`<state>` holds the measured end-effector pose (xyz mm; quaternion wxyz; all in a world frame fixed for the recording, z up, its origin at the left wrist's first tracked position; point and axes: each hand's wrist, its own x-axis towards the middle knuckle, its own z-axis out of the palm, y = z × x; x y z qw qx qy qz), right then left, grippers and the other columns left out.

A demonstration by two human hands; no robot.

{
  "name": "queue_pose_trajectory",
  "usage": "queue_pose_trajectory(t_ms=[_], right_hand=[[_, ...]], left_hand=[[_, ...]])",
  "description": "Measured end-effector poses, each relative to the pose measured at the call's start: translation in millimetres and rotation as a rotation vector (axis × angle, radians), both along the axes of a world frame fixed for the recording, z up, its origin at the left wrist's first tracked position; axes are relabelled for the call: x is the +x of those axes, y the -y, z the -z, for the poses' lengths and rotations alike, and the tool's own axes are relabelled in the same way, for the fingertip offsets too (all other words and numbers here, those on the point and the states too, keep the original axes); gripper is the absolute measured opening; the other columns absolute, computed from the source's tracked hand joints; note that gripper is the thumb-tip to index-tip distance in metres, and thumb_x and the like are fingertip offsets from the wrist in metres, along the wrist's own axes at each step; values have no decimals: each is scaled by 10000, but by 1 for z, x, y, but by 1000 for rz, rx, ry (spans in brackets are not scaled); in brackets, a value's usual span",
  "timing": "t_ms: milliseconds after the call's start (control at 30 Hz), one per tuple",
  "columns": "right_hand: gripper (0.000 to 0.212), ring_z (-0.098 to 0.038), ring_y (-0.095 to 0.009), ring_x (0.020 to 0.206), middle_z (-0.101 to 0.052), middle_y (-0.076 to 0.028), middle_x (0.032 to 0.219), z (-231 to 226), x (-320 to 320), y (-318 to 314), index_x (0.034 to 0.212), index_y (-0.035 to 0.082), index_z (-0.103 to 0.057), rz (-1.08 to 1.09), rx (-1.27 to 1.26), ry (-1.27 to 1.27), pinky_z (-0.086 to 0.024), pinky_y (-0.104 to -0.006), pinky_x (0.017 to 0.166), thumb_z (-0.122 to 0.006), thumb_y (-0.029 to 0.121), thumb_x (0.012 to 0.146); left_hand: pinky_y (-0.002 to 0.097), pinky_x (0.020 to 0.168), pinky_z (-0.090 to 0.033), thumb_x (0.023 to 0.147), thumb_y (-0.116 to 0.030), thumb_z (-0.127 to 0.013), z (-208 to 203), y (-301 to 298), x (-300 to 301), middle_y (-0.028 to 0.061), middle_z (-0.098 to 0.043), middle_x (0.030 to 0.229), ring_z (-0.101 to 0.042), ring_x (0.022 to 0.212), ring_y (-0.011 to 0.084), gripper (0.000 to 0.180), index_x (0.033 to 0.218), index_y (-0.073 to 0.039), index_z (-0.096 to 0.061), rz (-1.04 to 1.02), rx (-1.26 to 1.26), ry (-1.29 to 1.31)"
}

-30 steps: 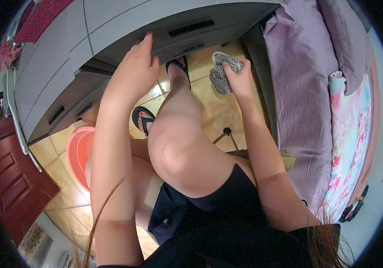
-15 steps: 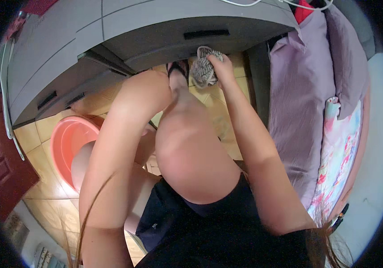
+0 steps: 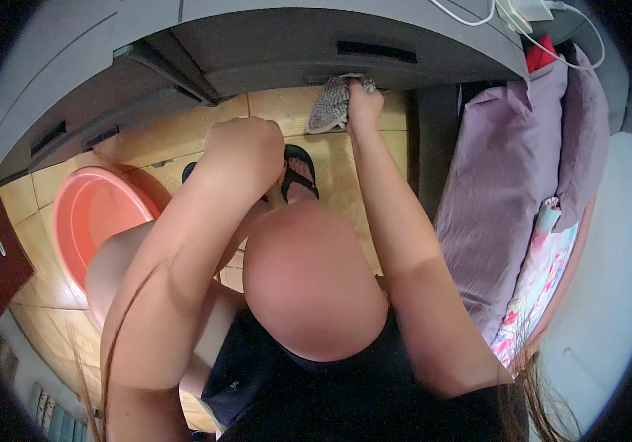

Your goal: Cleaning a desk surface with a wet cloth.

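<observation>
A crumpled grey-and-white patterned cloth (image 3: 328,107) is gripped in my right hand (image 3: 365,109), against the lower edge of the grey cabinet's drawer front (image 3: 279,59). Part of the cloth hangs to the left of the hand. My left hand (image 3: 247,144) is curled into a fist above my knee and foot. Its fingers face away from me, so what they hold, if anything, is hidden. Below the fist, a black sandal (image 3: 302,173) shows on one foot, resting on the yellow tiled floor (image 3: 338,166).
A pink plastic basin (image 3: 72,221) stands on the floor at the left, beside my leg. To the right is a bed with a purple cover (image 3: 496,191) and a floral sheet (image 3: 544,283). White cables (image 3: 470,23) lie across the cabinet top. A dark red door (image 3: 2,258) is at far left.
The view has shifted, showing more floor under the cabinet. My right hand keeps the cloth, now spread leftward along the drawer's lower edge. My left fist has come into view above the foot.
</observation>
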<state>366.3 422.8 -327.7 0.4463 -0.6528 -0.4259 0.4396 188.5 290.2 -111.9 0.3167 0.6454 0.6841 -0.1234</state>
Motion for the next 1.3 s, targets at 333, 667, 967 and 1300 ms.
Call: queue_pose_trajectory(t_ms=[333,667,967,1300], right_hand=[[476,-675,-342,900,-700,-277,926,-15,-24,4,913,-143,-674,-60,-162,284,-495,-411,814,-767,299,760],[574,-656,-298,945,-692,-256,1053,-26,-24,-5,1017,-169,-647,37,-343,319,-484,-390,833,-762,344,786],[465,-675,-335,831,-707,-235,887,-20,-6,-7,885,-123,-670,-17,-267,292,-492,-430,792,-758,317,762],[448,-667,-293,810,-707,-235,890,-14,44,-36,873,-150,-659,395,-148,-90,-500,-431,729,-684,290,791]], left_hand=[[476,743,-554,717,-37,-594,21,-1,5,262,-681,830,-694,838,399,154,809,28,-700,1,201,102],[475,683,-547,703,-54,-593,18,5,2,237,-681,803,-689,784,381,133,763,10,-692,112,282,92],[485,670,-539,748,-86,-557,7,1,-1,261,-673,811,-678,746,401,184,776,36,-692,61,118,73],[470,665,-545,773,-88,-561,1,-4,-9,249,-679,813,-679,752,398,195,669,26,-681,197,330,131]])
